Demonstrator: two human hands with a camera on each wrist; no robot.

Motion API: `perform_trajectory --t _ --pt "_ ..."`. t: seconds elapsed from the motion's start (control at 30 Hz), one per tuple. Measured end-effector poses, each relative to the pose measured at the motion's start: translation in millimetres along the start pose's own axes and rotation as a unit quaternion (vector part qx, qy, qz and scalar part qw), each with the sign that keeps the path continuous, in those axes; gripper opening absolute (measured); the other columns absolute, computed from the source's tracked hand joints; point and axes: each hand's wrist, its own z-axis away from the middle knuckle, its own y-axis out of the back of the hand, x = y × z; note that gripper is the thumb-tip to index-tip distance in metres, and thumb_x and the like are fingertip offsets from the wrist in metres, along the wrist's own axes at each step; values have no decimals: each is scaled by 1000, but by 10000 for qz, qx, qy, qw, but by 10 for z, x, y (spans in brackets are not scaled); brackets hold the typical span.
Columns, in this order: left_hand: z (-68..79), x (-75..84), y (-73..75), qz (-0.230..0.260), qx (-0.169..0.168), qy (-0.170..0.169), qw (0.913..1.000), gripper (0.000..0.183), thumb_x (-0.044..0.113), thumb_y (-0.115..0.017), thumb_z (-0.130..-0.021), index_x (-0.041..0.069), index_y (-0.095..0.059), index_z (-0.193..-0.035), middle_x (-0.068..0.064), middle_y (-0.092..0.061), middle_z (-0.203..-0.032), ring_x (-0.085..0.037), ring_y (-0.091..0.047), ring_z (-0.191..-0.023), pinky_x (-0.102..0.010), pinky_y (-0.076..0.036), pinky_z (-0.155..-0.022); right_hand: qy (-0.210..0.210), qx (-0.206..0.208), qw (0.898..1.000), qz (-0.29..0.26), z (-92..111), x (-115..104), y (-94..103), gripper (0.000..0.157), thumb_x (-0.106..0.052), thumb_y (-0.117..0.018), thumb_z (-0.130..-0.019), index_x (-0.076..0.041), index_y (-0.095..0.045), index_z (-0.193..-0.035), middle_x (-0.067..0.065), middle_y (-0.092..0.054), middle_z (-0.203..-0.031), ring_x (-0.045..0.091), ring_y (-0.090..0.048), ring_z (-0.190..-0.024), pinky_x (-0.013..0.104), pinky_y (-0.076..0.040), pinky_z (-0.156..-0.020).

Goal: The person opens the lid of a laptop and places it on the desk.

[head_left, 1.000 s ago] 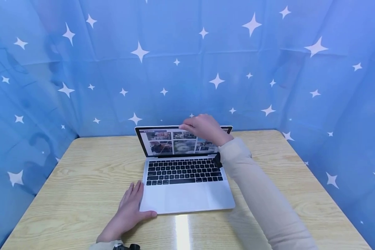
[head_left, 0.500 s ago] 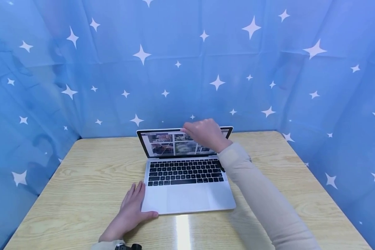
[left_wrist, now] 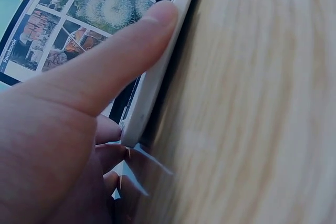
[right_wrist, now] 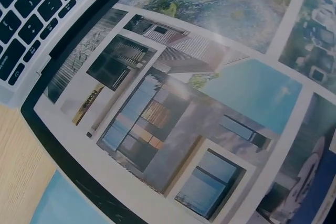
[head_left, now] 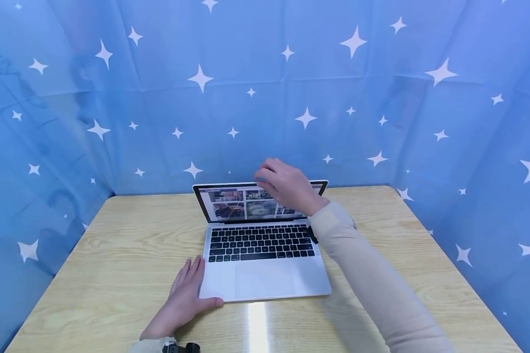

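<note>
A silver laptop (head_left: pixel 260 245) sat near the middle of the pale wooden surface (head_left: pixel 115 255), its lid tipped partway toward the keyboard (head_left: pixel 260 242), the screen (head_left: pixel 247 203) lit with a grid of photographs. The left hand (head_left: pixel 183 294) lay flat at the laptop's front left corner, fingers straight on the wood alongside the base and the thumb (left_wrist: pixel 113 59) laid along the front edge, as the left wrist view showed; this looked like bracing, so that the base would not slide or lift while the lid was handled. The right hand (head_left: pixel 287 189) hovered at the lid's top edge, right of centre, fingers loosely bent. Whether they touched or pinched the edge could not be told from the head view, and the right wrist view showed only the screen and a strip of keys. A beige sleeve (head_left: pixel 371 284) ran back from that hand. Blue cloth with white stars (head_left: pixel 304 116) hung behind and to both sides.
</note>
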Motion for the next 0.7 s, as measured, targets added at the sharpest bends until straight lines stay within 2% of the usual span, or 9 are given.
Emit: perform_trajectory --t 0.23,0.33,0.47,0.7 --pt "11 11 12 30 -43 72 10000 120 70 -64 -56 -1 -16 -141 -19 -11 -147 -38 1 -132 -52 -4 -105 18 26 9996 266 9 -89 6 9 -16 -53 -90 -14 -61 -93 -4 -50 -85 12 -40 -73 21 -38 -61" --pt "15 7 9 42 -78 97 9999 120 69 -64 -56 -1 -15 -141 -18 -10 -147 -38 2 -132 -53 -3 -105 41 203 9985 516 28 -156 3 13 -8 -49 -90 -13 -59 -86 -3 -44 -76 13 -35 -68 22 -32 -57" --pt "16 -14 11 26 -61 50 10000 120 69 -64 -56 -1 -15 -141 -19 -10 -146 -39 1 -132 -53 -4 -104 10 625 9916 1133 32 -252 -20 22 1 -43 -89 -12 -57 -78 -1 -36 -68 16 -29 -61 26 -25 -50" --pt "8 -13 9 92 -36 -7 10000 121 69 -64 -56 -2 -15 -141 -19 -10 -146 -38 2 -132 -53 -3 -104 -383 926 9769 1889 22 -320 -83 20 -2 -47 -88 -11 -64 -83 3 -47 -72 18 -39 -64 28 -32 -51"
